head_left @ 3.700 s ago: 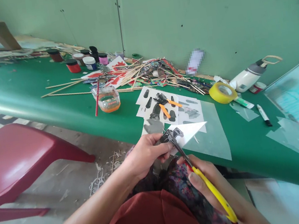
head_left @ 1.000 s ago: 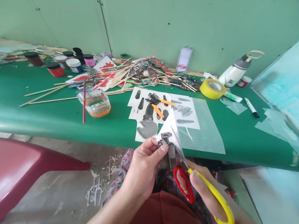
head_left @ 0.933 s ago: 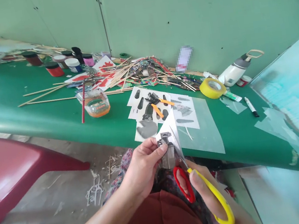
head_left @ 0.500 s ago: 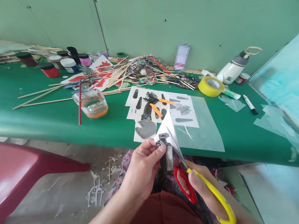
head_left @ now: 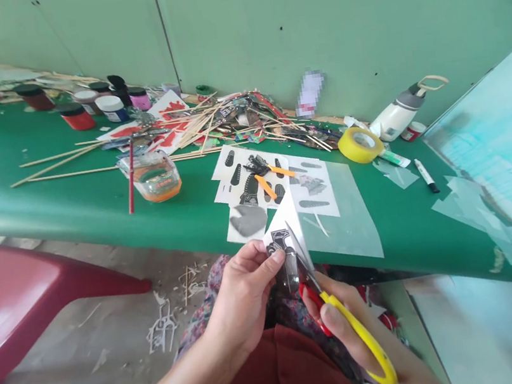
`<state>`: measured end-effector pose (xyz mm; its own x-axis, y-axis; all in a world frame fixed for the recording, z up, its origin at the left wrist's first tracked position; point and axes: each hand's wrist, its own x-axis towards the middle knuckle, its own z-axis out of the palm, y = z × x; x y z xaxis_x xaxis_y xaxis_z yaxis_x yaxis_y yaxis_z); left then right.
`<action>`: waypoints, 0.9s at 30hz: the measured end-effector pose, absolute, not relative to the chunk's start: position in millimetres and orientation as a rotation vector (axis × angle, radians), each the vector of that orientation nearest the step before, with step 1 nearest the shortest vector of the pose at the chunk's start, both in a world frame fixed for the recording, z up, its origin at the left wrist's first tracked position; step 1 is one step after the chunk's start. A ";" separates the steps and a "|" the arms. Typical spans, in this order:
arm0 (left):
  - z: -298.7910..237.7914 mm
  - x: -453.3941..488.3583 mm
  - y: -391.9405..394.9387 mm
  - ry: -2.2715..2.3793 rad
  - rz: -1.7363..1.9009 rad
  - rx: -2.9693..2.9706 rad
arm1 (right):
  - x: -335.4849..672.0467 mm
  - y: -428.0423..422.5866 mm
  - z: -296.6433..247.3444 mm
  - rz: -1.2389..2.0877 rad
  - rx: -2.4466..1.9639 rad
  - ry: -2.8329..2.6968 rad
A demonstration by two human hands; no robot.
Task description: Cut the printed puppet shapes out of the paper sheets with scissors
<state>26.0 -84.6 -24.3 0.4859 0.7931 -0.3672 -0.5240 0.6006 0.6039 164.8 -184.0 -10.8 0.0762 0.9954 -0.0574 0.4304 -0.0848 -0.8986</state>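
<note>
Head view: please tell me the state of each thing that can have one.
Left hand: pinching printed paper
Right hand: gripping scissors
Scissors: partly open, at the paper
Orange-handled pliers: open, lying on sheets
Red jar: lidded
White-and-blue jar: lidded
Black container: seems flipped open
White bottle: capped

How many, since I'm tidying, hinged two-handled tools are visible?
2: metal scissors with yellow and red handles in the right hand, and a black tool with orange handles on printed white sheets. More may be hidden beneath the thin wooden sticks.
</note>
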 end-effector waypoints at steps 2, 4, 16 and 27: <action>-22.9 25.6 -84.7 0.682 0.813 0.446 | 166.3 -183.0 -11.9 0.998 -1.595 -1.447; -22.9 25.2 -84.5 0.684 0.802 0.448 | 168.7 -182.2 -13.5 1.024 -1.566 -1.454; -22.3 23.5 -81.0 0.665 0.766 0.499 | 176.2 -183.4 -20.6 1.128 -1.508 -1.474; -28.7 18.6 -85.9 0.669 0.877 0.673 | 184.3 -184.7 -12.5 1.266 -1.421 -1.429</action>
